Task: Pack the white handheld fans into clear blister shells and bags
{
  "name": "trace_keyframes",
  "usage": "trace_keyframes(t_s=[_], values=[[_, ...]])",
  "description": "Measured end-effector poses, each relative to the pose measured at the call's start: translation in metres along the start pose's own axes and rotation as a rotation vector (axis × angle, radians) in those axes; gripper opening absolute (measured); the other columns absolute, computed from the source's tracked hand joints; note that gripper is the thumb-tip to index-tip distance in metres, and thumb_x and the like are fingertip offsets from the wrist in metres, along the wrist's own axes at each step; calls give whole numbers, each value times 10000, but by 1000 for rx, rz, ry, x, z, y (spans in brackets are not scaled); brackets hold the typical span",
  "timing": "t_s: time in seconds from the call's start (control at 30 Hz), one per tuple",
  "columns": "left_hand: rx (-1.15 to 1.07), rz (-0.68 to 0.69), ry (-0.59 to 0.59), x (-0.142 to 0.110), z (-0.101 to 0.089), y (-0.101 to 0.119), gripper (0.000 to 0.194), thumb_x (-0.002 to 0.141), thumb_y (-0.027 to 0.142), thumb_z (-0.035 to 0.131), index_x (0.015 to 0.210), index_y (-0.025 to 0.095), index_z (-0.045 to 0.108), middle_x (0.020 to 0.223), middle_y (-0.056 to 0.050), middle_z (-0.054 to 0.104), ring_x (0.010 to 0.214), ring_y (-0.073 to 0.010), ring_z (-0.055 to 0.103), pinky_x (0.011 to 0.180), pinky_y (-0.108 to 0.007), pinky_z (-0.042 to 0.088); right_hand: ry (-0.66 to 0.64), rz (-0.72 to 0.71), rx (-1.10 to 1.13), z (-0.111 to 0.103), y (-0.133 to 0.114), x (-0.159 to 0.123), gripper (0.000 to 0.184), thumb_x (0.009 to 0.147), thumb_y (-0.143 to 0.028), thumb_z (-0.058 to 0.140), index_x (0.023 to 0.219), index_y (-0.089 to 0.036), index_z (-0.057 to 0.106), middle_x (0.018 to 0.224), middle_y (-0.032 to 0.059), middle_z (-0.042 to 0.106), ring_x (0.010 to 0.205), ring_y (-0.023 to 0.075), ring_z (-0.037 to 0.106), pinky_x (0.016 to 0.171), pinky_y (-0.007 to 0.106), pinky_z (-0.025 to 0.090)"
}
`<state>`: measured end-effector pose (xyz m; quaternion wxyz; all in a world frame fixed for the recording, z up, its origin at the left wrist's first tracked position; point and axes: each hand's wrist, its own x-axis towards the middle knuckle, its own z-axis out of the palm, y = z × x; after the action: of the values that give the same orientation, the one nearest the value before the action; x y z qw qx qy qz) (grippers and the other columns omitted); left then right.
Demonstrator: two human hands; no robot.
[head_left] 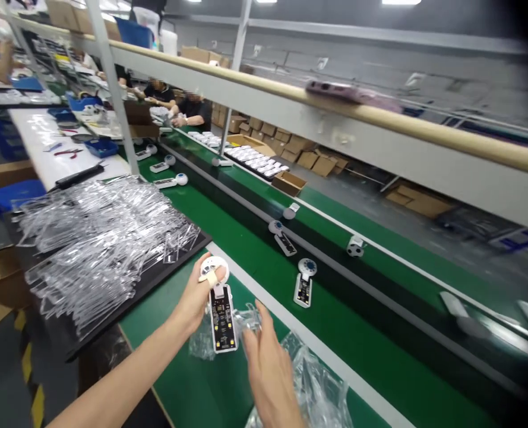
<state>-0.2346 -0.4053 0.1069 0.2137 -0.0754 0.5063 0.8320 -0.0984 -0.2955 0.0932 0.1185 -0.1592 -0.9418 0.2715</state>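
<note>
My left hand (198,292) is closed around the round white head of a handheld device (223,321). A black circuit board with small yellow parts shows in its white, open body, and the thumb wears a pale finger cover (212,277). Just right of it, my right hand (268,362) has its thumb and forefinger apart. Crumpled clear plastic (248,318) shows by those fingertips; whether they touch it, I cannot tell. More clear plastic bags (319,386) lie on the green bench beside and beneath my right hand.
A black tray (157,282) heaped with clear plastic strips (112,238) stands at left. Beyond a white edge strip, a green conveyor (246,261) carries several similar devices, one (305,282) nearby. A shelf rail (290,95) crosses above. Co-workers (195,113) sit farther back.
</note>
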Motion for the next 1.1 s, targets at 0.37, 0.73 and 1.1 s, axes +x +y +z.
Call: trace_keyframes(t_s=[0.37,0.73,1.1], values=[[312,26,-89,7,59,-17,511,620,425,752,1010,219,496,872,-16,582,687,-141,553,564,-234,419,278,-33,-310,20,9,34,485,878,-310,442,1349,-221,368,1042,173,527,900,343,567,672,460,484],[56,-216,-348,21,59,-33,461,653,425,752,1005,169,600,945,-65,636,837,-183,594,726,-292,473,183,-90,-239,10,49,40,624,895,-256,441,1449,-334,165,879,55,546,726,237,592,590,339,509],[189,-144,-108,56,64,-61,522,533,515,786,911,178,661,861,-97,706,846,-266,664,685,-341,518,460,312,238,44,66,106,489,966,-409,184,672,-225,528,585,48,613,542,191,599,524,277,439]])
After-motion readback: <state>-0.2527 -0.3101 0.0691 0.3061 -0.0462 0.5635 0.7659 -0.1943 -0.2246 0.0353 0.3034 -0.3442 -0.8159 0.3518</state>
